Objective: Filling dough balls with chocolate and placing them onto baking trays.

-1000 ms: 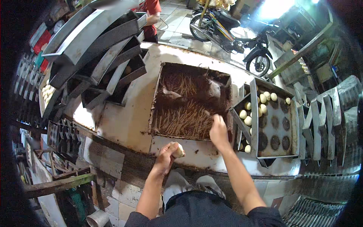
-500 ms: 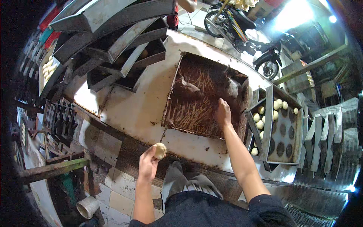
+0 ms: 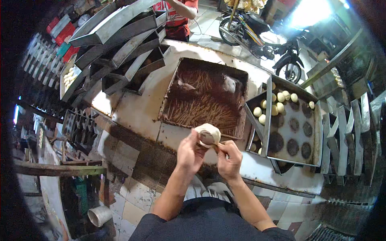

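A flattened piece of pale dough (image 3: 212, 128) rests in my left hand (image 3: 189, 154), with a brown filling showing in its middle. My left fingers curl around it from the left and below. On its right edge, my right hand (image 3: 229, 160) pinches the rim between thumb and fingertips. Beyond both hands lies a shallow square box (image 3: 243, 116) lined with dark brown paste. Many thin brown strips or scored marks cover the paste, and two pale objects, too unclear to name, lie at its far side.
Right of the box stand metal trays (image 3: 290, 120) with several dough balls (image 3: 280, 97). Stacked empty metal trays (image 3: 120, 48) tower at the left. Across the table is a person in red (image 3: 179, 18); a motorcycle (image 3: 261, 40) stands behind. A bucket (image 3: 99, 216) sits lower left.
My right hand has left the box and come back to the dough. My left hand has moved up and right. The dough, earlier a rounded lump, now shows brown filling.
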{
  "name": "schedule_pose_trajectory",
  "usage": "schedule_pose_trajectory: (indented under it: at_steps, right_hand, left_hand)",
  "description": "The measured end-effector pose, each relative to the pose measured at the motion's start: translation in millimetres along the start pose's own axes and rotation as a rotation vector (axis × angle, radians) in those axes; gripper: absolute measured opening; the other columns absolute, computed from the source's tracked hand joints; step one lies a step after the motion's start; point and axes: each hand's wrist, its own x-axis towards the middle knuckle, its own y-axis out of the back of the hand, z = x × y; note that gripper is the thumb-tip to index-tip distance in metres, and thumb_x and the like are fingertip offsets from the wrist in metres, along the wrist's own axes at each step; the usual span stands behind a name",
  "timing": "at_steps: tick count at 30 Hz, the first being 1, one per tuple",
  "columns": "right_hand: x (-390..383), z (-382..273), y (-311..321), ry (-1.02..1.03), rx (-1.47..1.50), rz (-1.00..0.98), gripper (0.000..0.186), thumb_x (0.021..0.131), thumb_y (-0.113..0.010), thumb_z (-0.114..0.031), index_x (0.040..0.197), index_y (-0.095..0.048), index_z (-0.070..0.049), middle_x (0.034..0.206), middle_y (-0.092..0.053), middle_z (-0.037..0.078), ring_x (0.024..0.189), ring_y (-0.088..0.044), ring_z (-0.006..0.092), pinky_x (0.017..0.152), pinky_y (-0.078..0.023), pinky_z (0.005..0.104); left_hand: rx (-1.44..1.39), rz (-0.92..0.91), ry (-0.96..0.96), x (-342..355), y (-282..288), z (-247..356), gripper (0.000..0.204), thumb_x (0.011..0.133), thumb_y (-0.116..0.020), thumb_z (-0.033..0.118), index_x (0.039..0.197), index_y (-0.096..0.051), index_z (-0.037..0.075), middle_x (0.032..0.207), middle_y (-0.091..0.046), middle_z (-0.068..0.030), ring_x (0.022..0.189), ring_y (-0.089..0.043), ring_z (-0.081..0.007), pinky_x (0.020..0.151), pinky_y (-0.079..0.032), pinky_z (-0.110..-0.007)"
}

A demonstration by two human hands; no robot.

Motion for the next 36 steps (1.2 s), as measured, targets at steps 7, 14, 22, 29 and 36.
schedule_pose_trajectory:
  at_steps: [7, 14, 22, 29, 36]
  right_hand:
    - [-59, 121, 38, -0.219, -0.424, 0.157, 0.009, 0.095, -0.065, -0.007, 0.098, -0.061, 0.001, 0.092, -0.065, 0.02, 0.086, -0.062, 0.0409, 0.076, -0.05, 0.0468]
    - [-50, 1, 82, -0.393, 0.49, -0.376, 0.053, 0.09, -0.073, -0.011, 0.139, -0.057, 0.002, 0.135, -0.061, 0.014, 0.127, -0.058, 0.027, 0.106, -0.046, 0.0384]
    - [-112, -143, 78, -0.033, 0.509, -0.534, 0.043, 0.084, -0.073, 0.01, 0.125, -0.07, -0.001, 0.132, -0.061, 0.012, 0.123, -0.061, 0.0213, 0.1, -0.052, 0.0326]
    - [-228, -210, 53, -0.383, 0.625, -0.546, 0.022, 0.088, -0.076, 0.002, 0.109, -0.07, 0.001, 0.1, -0.07, 0.005, 0.093, -0.066, 0.0104, 0.085, -0.054, 0.0258]
    - [-288, -232, 66, -0.208, 0.475, -0.633, 0.015, 0.089, -0.076, 0.002, 0.104, -0.073, 0.002, 0.106, -0.067, 0.006, 0.091, -0.065, 0.0089, 0.072, -0.052, 0.0207]
  left_hand:
    - [-0.016, 0.113, -0.159, -13, 8, -66, 0.032, 0.106, -0.052, 0.014, 0.133, -0.053, -0.004, 0.127, -0.063, -0.0131, 0.114, -0.062, -0.0235, 0.102, -0.053, -0.043]
    - [0.463, -0.119, -0.148, -133, -14, -49, 0.043, 0.103, -0.057, 0.005, 0.144, -0.046, -0.002, 0.132, -0.06, -0.0107, 0.121, -0.061, -0.0192, 0.104, -0.055, -0.04]
    - [0.583, 0.014, -0.443, -256, 11, -53, 0.039, 0.111, -0.046, 0.029, 0.133, -0.058, 0.0, 0.11, -0.065, -0.0048, 0.09, -0.06, -0.0074, 0.074, -0.053, -0.024]
    - [0.293, 0.145, -0.696, -340, 85, -99, 0.027, 0.098, -0.063, 0.014, 0.122, -0.061, 0.001, 0.1, -0.06, -0.0039, 0.092, -0.06, -0.0138, 0.086, -0.05, -0.028]
    - [0.92, 0.183, -0.901, -448, 97, -106, 0.027, 0.103, -0.062, 0.019, 0.122, -0.068, 0.001, 0.111, -0.068, -0.0105, 0.096, -0.063, -0.015, 0.091, -0.05, -0.028]
